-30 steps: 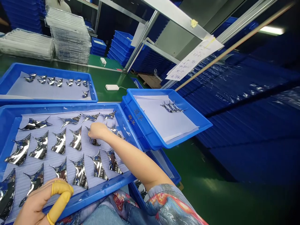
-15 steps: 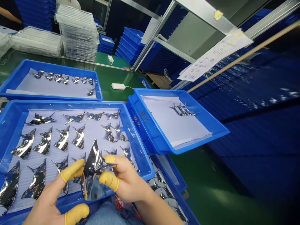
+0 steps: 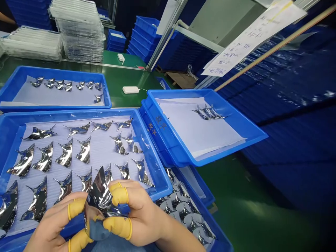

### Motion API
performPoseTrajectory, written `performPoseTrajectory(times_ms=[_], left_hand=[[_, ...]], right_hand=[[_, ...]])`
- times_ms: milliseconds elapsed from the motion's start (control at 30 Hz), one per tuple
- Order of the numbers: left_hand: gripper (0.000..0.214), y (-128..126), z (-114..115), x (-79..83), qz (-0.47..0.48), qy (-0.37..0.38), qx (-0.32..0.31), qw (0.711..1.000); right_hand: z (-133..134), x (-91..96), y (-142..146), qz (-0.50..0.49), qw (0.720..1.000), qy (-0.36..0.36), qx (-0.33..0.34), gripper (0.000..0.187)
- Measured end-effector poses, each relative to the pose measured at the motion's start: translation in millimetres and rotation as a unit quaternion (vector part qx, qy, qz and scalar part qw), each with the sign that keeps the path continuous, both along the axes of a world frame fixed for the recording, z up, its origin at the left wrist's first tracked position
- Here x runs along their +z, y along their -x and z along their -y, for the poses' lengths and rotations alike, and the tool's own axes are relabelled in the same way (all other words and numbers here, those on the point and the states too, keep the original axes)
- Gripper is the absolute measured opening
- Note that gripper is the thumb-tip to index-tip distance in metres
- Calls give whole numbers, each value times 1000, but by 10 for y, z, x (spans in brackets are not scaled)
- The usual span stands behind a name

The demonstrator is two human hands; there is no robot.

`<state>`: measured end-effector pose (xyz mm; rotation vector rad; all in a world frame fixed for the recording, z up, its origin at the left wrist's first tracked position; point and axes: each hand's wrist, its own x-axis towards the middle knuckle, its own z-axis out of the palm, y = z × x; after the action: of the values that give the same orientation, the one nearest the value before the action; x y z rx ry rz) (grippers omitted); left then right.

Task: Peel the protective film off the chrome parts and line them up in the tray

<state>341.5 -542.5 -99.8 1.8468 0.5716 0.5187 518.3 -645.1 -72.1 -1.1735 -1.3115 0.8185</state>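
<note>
Left hand (image 3: pixel 49 224): fingers curled nearly closed, yellow finger cots (image 3: pixel 76 208) pinching the foil piece.
Right hand (image 3: pixel 139 213): curled likewise, gripping the same piece.
Foil piece (image 3: pixel 99 194): mirror-bright, held between both hands.
Blue tray (image 3: pixel 157 168): under the hands, about 17 pieces.
Far blue tray (image 3: pixel 60 71): ahead, 8 pieces.
Tilted blue tray (image 3: pixel 236 112): ahead right, tight cluster, count unclear.

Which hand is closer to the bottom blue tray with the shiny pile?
The right hand, right next to that tray. The left hand is farther, beyond the shiny piece both hands hold.
</note>
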Motion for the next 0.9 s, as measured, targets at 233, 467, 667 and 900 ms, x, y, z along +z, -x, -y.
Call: performPoseTrajectory(times_ms=[233,467,667,900], left_hand=[[37,-57,-43,55,-4,-55,-11,998],[39,0,-147,77,26,-163,-114,980],[45,-26,-148,91,9,-194,-135,972],[35,-58,-131,162,23,-187,-126,974]], right_hand=[[-3,6,-13,12,998,-54,-7,28],[7,-57,-4,46,994,-96,-34,25],[33,-70,-4,34,993,-109,-36,16],[21,-69,-9,27,994,-103,-27,15]])
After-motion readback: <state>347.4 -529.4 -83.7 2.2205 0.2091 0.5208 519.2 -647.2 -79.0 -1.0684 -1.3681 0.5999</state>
